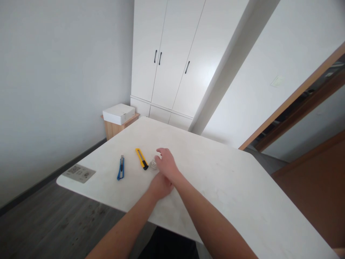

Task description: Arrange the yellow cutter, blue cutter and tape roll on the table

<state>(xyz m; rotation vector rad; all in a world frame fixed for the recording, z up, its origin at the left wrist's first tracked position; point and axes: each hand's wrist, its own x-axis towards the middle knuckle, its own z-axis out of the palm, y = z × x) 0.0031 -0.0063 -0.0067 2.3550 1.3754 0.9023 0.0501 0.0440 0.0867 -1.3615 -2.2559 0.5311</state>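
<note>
A small whitish round item (pixel 153 164), like a little roll or coil, lies on the white table; its exact kind is hard to make out. My right hand (pixel 166 162) is just right of it, index finger and thumb apart and curved, with nothing visible between them. Below, my left hand (pixel 161 185) rests low over the table, its fingers mostly hidden beneath my right wrist. Left of the round item is a yellow utility knife (pixel 141 157) with a black end. Farther left lies a blue utility knife (pixel 121 168).
The white table (pixel 215 172) has rounded corners and a grey printed label (pixel 80 173) at its left corner. Beyond it, a white box (pixel 118 113) sits on a wooden cabinet (pixel 111 130). A tall white wardrobe (pixel 172 54) stands behind.
</note>
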